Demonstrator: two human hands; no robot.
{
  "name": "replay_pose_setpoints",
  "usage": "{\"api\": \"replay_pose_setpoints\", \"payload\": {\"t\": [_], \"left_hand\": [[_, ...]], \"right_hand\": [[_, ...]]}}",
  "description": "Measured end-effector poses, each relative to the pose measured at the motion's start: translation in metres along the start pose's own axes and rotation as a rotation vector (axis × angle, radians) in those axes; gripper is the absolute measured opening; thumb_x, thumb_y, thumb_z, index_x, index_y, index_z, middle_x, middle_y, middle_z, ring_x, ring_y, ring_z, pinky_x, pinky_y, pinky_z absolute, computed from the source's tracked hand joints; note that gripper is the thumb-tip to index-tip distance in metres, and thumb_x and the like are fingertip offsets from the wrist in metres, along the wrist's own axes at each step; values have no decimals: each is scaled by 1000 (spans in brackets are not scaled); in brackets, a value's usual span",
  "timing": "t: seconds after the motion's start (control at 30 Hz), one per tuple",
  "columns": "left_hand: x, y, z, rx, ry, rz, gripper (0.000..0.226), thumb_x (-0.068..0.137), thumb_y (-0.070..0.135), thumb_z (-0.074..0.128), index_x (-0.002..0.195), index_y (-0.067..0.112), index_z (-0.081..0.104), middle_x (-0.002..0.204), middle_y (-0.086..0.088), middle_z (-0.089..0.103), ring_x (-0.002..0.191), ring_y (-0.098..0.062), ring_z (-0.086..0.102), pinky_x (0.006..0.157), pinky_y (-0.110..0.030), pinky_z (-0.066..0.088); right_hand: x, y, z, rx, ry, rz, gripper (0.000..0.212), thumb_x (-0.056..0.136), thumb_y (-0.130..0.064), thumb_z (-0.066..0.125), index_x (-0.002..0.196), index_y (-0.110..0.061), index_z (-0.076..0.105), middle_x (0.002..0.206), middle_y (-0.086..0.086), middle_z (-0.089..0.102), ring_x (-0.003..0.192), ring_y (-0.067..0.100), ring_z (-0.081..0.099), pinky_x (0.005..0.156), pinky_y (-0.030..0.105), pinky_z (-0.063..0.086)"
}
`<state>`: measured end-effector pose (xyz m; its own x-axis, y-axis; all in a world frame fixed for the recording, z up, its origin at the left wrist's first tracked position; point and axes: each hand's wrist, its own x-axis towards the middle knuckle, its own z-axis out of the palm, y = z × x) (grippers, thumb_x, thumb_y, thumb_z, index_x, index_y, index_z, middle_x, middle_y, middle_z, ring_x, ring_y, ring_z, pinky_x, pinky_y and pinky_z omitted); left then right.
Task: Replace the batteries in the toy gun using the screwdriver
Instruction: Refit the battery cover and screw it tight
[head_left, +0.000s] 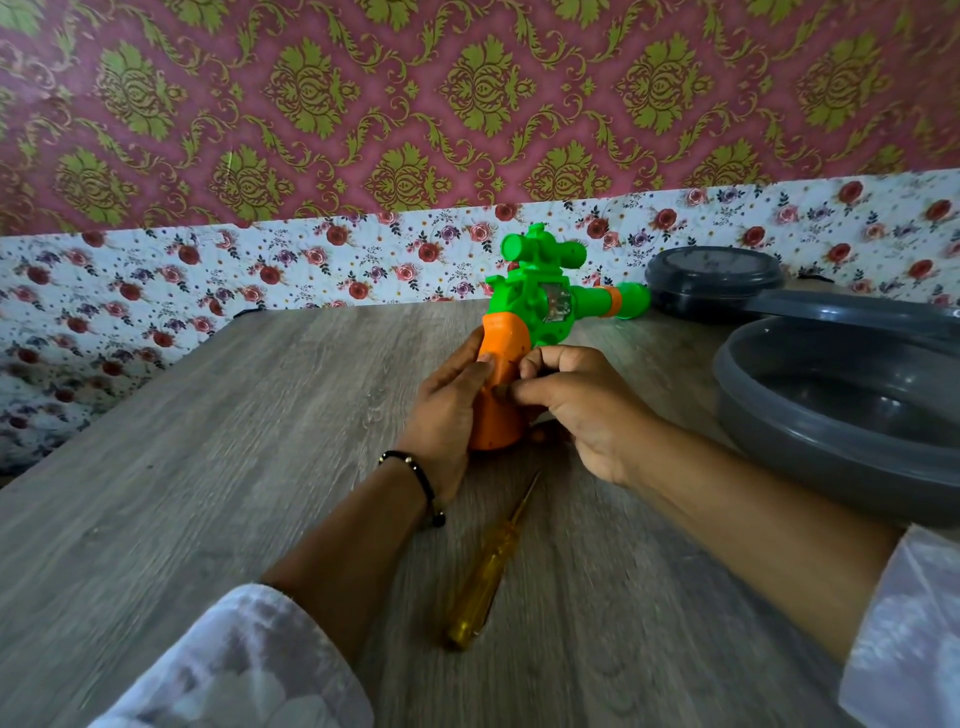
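Your toy gun (540, 306) stands on its orange handle (498, 384) near the middle of the worktop (260, 415), green barrel pointing right toward the grey basins (841, 395). Your left hand (447, 410) wraps the handle from the left, its grip curled round the orange plastic; your right hand (582, 410) pinches at the handle's right face, thumb and fingertips pressed against it, though what they have hold of there is too small to tell. The screwdriver (488, 566) lies flat on the worktop between your forearms, yellow handle toward you, untouched. Judge the gun as light, hollow, hard plastic: stiff but easily cracked at thin lips, and smooth enough to twist in your palm. Keep your hold low on the handle, not on the scope or barrel. Any cover or screw will likely be tiny and quick to roll away.
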<state>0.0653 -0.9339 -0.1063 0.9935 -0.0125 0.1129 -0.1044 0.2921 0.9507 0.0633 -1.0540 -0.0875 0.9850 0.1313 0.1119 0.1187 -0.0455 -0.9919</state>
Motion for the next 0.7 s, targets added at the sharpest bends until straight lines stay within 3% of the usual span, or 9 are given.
{"api": "replay_pose_setpoints", "payload": {"t": [0.17, 0.27, 0.37, 0.43, 0.5, 0.57, 0.7], "left_hand": [[3, -1, -1, 0, -3, -1, 43, 96, 15, 45, 139, 19, 46, 130, -12, 60, 120, -27, 56, 106, -49, 40], [4, -2, -2, -21, -3, -23, 43, 96, 15, 45, 139, 16, 46, 130, -17, 59, 121, -33, 54, 105, -51, 40], [7, -1, -6, -43, -11, -57, 45, 95, 20, 45, 140, 15, 44, 132, -18, 56, 123, -38, 52, 103, -54, 41], [6, 2, -7, -63, -22, -82, 44, 97, 22, 40, 141, 18, 43, 132, -15, 57, 121, -35, 54, 99, -49, 45], [6, 5, -7, -109, -35, -111, 42, 99, 23, 37, 140, 21, 43, 130, -12, 58, 113, -32, 58, 93, -44, 48], [5, 6, -6, -160, -43, -130, 40, 99, 23, 37, 139, 23, 42, 122, -13, 59, 98, -30, 60, 86, -42, 48], [4, 7, -6, -182, -44, -146, 40, 99, 23, 37, 138, 25, 42, 119, -15, 57, 92, -28, 59, 83, -44, 47]], "right_hand": [[-1, -1, 3, -74, 26, -14, 32, 80, -5, 62, 60, -20, 43, 63, 3, 43, 61, 18, 41, 48, 25, 31], [-1, -1, 0, -87, -26, -10, 31, 82, -10, 65, 62, -20, 44, 63, 2, 45, 59, 17, 43, 47, 24, 32], [-7, -10, -14, -107, -162, -53, 23, 82, -18, 69, 68, -20, 50, 61, -2, 50, 53, 12, 47, 44, 22, 34], [-15, -21, -26, -251, -311, -124, 14, 79, -16, 71, 74, -16, 59, 66, 1, 56, 55, 10, 49, 46, 21, 37], [-28, -29, -30, -437, -540, -195, 9, 76, -14, 74, 80, -16, 67, 75, -2, 62, 62, 4, 54, 54, 18, 42], [-43, -27, -23, -654, -726, -229, 19, 73, -18, 77, 91, -17, 70, 85, -7, 60, 74, 0, 54, 68, 19, 44], [-58, -19, -8, -914, -718, -414, 31, 72, -25, 78, 102, -22, 70, 95, -7, 48, 87, 2, 44, 77, 21, 39]]}}
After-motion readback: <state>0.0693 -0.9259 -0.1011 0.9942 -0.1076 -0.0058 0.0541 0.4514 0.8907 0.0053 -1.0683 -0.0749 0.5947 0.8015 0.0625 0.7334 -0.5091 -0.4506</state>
